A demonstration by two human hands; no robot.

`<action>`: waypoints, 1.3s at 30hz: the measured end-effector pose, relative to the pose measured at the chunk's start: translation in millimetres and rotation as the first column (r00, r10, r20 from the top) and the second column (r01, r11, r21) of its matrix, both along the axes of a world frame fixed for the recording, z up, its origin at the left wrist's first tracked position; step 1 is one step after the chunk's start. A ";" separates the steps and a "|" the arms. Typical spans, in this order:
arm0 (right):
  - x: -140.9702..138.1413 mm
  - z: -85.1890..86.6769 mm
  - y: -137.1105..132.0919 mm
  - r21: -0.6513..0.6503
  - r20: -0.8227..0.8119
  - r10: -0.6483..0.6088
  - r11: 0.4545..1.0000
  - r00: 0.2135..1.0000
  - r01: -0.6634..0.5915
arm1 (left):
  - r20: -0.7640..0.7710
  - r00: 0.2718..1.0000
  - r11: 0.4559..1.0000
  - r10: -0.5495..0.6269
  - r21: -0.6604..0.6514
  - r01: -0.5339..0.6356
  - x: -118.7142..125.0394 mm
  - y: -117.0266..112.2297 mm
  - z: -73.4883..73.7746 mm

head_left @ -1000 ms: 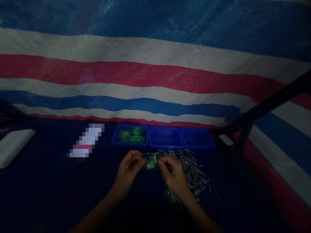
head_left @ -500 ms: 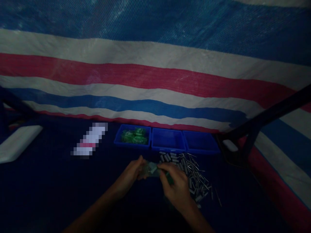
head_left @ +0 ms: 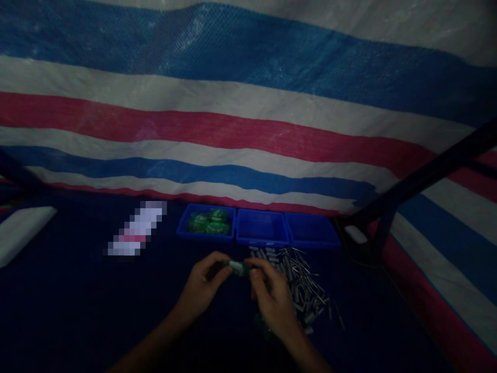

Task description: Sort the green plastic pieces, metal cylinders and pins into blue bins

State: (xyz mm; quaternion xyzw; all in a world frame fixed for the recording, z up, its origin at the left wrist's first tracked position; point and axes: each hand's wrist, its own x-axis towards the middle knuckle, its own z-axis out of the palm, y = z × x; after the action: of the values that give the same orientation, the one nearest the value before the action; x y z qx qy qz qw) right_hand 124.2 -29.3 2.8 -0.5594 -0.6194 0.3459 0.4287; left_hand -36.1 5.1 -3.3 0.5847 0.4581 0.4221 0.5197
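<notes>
Fingers of the left hand (head_left: 202, 287) and right hand (head_left: 272, 300) pinch, seemingly, a small green plastic piece (head_left: 237, 267); one blue plastic tray (head_left: 205, 238) holds several; thin metal pins (head_left: 301, 282) lie piled.

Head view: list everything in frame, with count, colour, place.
tarp: 1, blue, white, red stripes, backdrop
trays: 3, blue, row below tarp
green parts: several, green, left tray
metal pins: many, silvery, heap right of centre
white block: 1, white, far left
pixelated item: 1, white and pink, left of trays
dark bar: 1, black, right side
green piece: 1, green, centre, pinched
left hand: 1, bare, pinching green piece's left end
right hand: 1, bare, pinching its right end
</notes>
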 end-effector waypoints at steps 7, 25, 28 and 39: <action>-5.3 4.7 -2.2 0.158 -0.092 0.016 0.988 0.996 -0.001 | -0.152 0.987 0.938 -0.047 0.333 0.096 -4.6 -2.9 -1.2; -8.6 -14.3 -2.7 0.251 0.056 -0.049 0.967 0.997 0.034 | -0.374 0.789 0.804 0.488 0.544 -0.240 -46.7 60.8 48.3; -2.2 -11.2 -2.0 0.212 0.123 -0.031 0.977 0.992 0.004 | -0.533 0.610 0.735 0.586 0.666 -0.126 -61.9 104.8 61.0; 12.8 -6.2 1.9 0.120 0.309 0.037 0.990 0.950 -0.078 | -0.724 0.629 0.800 0.284 0.540 0.260 -56.6 130.0 43.8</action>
State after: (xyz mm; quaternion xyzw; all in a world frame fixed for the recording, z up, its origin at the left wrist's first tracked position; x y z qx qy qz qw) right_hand 137.0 -27.4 -3.5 -0.5586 -0.7158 0.2261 0.3529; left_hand -92.7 135.1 40.5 0.8370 0.4820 0.2533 0.0543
